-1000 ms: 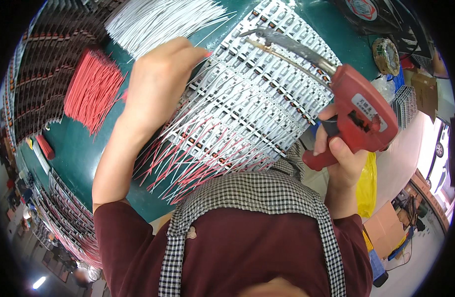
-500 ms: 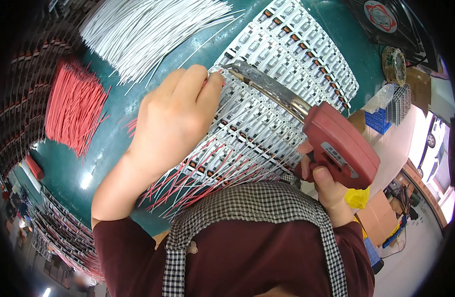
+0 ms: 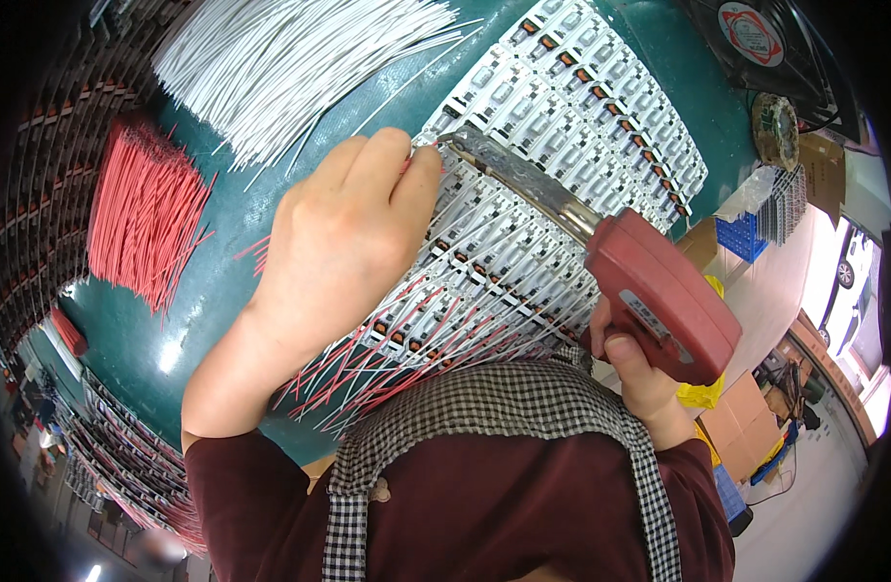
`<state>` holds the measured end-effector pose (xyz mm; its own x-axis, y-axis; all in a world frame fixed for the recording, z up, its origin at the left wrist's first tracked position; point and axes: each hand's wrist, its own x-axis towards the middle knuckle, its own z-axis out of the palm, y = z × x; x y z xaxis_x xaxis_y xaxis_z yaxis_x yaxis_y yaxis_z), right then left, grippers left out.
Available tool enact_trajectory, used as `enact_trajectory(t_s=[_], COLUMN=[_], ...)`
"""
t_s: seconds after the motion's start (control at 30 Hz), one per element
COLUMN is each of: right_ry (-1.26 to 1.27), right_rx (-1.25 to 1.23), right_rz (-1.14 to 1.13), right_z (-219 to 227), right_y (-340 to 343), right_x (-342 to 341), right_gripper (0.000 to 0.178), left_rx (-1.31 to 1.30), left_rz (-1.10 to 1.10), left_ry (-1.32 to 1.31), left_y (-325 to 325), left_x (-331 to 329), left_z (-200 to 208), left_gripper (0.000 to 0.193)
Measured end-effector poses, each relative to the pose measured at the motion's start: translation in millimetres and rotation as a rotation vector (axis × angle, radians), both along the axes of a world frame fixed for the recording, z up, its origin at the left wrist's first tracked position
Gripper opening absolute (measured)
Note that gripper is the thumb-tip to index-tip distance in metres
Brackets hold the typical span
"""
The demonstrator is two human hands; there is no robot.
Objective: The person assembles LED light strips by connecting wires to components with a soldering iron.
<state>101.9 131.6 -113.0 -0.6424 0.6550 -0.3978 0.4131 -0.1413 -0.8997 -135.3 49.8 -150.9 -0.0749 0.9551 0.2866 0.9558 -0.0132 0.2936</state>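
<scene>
My left hand point(image 3: 343, 228) is closed over a few red wires point(image 3: 261, 254), whose ends stick out on its left side; its fingertips are at the left edge of a panel of small white circuit boards point(image 3: 552, 116). A red soldering gun point(image 3: 664, 296) is gripped in my right hand point(image 3: 641, 376). Its long, dark-crusted tip points left and reaches close to my left fingertips. Whether the tip touches a wire or pad is too small to tell. White and red wires point(image 3: 416, 339) stand out from the panel's nearer rows. My left hand covers part of the panel.
On the green table point(image 3: 178, 354) lie a large heap of white wires point(image 3: 290, 68) and a bundle of red wires point(image 3: 145, 218). A fan point(image 3: 756, 34), a roll of tape point(image 3: 775, 131) and a blue basket point(image 3: 741, 236) are at the right. Racks of boards point(image 3: 52, 175) line the left.
The soldering gun's body has shifted slightly left and down, and its tip has moved slightly down. My left hand stays almost in place, still closed on the red wires.
</scene>
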Motion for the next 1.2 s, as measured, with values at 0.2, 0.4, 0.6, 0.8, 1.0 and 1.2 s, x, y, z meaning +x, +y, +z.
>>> enact_trajectory(t_s=[0.2,0.4,0.6,0.8,1.0,1.2], right_ry=[-0.032,-0.027,0.051,0.037,0.052,0.035], right_rx=[0.002,-0.032,-0.112,-0.125,-0.120,-0.102], right_rz=[0.057,0.050,-0.079,-0.070,0.023,0.014], right_z=[0.4,1.2,3.2,1.6,-1.6,-3.1], right_y=[0.7,1.8,-0.8,-1.3,2.0,2.0], right_x=[4.3,16.5,14.2,22.7,19.4,20.7], right_gripper=[0.059,0.067,0.070,0.067,0.062,0.061], left_rx=[-0.033,-0.061,-0.010,0.076,0.080,0.065], left_rz=[0.013,0.017,-0.015,-0.075,-0.113,-0.112], left_ry=[0.033,0.059,0.067,0.114,0.091,0.087], left_y=[-0.4,0.7,1.8,2.5,6.4,7.5], left_x=[2.0,3.4,2.5,9.2,9.9,12.5], left_z=[2.0,3.3,3.0,-3.7,-6.7,-5.9], left_gripper=[0.014,0.015,0.016,0.018,0.016,0.014])
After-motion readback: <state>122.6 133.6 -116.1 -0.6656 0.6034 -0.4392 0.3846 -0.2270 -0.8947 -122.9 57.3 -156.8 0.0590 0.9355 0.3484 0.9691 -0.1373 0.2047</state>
